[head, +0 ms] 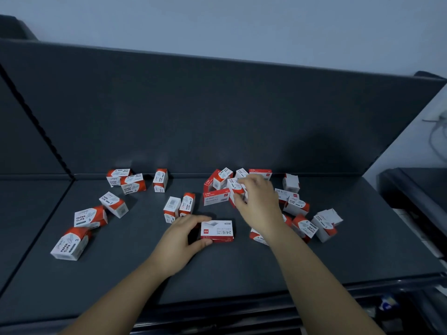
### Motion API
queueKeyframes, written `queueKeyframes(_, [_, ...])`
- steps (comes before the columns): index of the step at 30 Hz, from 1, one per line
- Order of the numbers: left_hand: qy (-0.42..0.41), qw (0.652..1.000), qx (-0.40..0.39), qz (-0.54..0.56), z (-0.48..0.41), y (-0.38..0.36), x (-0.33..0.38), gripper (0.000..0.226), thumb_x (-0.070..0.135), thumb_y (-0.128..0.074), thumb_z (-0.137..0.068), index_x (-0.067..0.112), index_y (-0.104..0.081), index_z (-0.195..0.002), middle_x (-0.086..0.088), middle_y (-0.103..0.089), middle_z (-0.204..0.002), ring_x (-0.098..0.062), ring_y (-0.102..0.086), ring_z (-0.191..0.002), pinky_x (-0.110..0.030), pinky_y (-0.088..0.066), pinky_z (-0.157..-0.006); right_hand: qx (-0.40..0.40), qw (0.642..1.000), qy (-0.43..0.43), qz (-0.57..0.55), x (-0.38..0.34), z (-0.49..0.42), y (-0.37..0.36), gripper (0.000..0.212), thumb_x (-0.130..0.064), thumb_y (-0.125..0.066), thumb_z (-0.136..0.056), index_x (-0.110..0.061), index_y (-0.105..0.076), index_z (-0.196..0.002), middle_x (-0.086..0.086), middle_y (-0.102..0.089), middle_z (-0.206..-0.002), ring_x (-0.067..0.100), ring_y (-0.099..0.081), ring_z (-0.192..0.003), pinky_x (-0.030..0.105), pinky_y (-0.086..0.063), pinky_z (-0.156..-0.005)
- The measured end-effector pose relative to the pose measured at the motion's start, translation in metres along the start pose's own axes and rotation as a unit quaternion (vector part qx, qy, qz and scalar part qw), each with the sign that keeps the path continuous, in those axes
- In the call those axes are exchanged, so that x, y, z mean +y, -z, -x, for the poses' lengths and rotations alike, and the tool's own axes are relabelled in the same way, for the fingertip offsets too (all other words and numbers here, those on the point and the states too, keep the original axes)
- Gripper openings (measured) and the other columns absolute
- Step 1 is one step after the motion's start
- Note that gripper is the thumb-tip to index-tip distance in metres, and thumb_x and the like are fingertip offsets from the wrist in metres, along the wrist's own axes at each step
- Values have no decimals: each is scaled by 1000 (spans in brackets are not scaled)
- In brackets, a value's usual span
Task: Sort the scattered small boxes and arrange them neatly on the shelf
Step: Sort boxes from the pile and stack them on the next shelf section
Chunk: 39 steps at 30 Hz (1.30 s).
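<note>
Head view showed me the sorting barely begun: red-and-white small boxes (90, 217) lay scattered at all angles across the dark shelf (217, 274), with no row or stack that I could find. The left hand (177, 240) pinched a flat staple box (217, 230) between thumb and fingers near the front centre, and the right hand (260, 204) curled its fingers about a paper-clip box (234, 188) in the rear cluster (blur softened the detail). I judged nearly all the grouping and lining-up left to do.
</note>
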<state>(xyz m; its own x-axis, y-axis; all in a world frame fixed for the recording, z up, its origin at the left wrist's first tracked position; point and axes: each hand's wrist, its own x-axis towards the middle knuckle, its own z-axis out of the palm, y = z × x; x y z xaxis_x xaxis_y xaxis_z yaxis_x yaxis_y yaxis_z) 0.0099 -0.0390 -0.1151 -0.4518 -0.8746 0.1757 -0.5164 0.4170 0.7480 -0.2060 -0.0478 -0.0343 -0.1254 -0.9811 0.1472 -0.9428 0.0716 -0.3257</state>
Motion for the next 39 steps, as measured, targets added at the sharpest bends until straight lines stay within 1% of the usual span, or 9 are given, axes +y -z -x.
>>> queueKeyframes(4, [10, 1000, 2, 2, 1, 0, 0, 47, 36, -73, -84, 40, -55, -126, 29, -56, -115, 7, -46, -115, -19, -39, -99, -30, 999, -44, 3, -1, -25, -12, 53, -42, -55, -95, -23, -42, -143, 5, -38, -149, 29, -39, -135, 47, -41, -107])
queueKeyframes(7, [11, 1000, 3, 3, 1, 0, 0, 47, 35, -74, -84, 40, -56, -127, 28, -57, -114, 7, -47, -114, -19, -39, -99, -58, 998, -29, 1, 1, -29, -16, 53, -35, -56, -95, -18, -43, -144, 5, -43, -146, 26, -51, -124, 40, -46, -101])
queueKeyframes(12, [16, 1000, -1, 4, 1, 1, 1, 47, 36, -73, -84, 40, -55, -128, 29, -56, -114, 8, -46, -114, -16, -38, -98, -16, 995, -97, -6, 27, -27, -8, 45, -26, -57, -91, -12, -52, -134, 11, -48, -135, 27, -53, -116, 37, -48, -94])
queueKeyframes(22, [23, 1000, 5, 9, 1, 2, 1, 46, 35, -73, -84, 40, -56, -126, 26, -58, -112, 7, -49, -111, -14, -39, -94, -9, 983, -181, 24, 50, -35, -5, 42, -33, -60, -93, -16, -53, -131, 8, -55, -128, 24, -59, -108, 39, -53, -91])
queueKeyframes(26, [24, 1000, 3, 6, 1, 2, 1, 47, 35, -73, -84, 40, -56, -127, 28, -56, -111, 7, -49, -110, -15, -40, -94, -32, 981, -162, 98, 51, -34, -8, 48, -33, -59, -93, -18, -45, -136, 8, -47, -139, 29, -49, -125, 45, -42, -103])
queueKeyframes(29, [25, 1000, -1, 8, 1, 2, 1, 48, 35, -73, -84, 39, -56, -128, 28, -56, -112, 7, -49, -112, -15, -40, -96, 7, 988, -90, 125, 41, -33, -9, 49, -30, -58, -92, -24, -43, -138, 2, -39, -145, 27, -37, -134, 49, -31, -109])
queueKeyframes(32, [24, 1000, -2, 10, 0, 3, 1, 48, 35, -74, -83, 38, -56, -128, 28, -56, -113, 7, -49, -112, -15, -40, -96, -39, 982, 28, 182, 26, -32, -14, 42, -25, -54, -93, -25, -49, -134, -4, -49, -138, 20, -41, -130, 48, -22, -111])
queueKeyframes(34, [30, 999, -3, 18, 1, 3, 1, 48, 34, -75, -83, 37, -57, -127, 27, -57, -112, 6, -50, -111, -12, -40, -95, -94, 973, 26, 210, 17, -31, -17, 35, -24, -53, -94, -22, -54, -129, -2, -57, -130, 19, -50, -123, 50, -18, -114])
queueKeyframes(39, [49, 997, 21, 55, 1, 5, 4, 44, 25, -79, -79, 38, -60, -116, 22, -59, -108, 2, -54, -105, -5, -38, -87, -127, 966, 57, 216, 10, -19, -22, 36, -26, -51, -94, -14, -57, -128, 4, -56, -131, 25, -52, -116, 38, -38, -104])
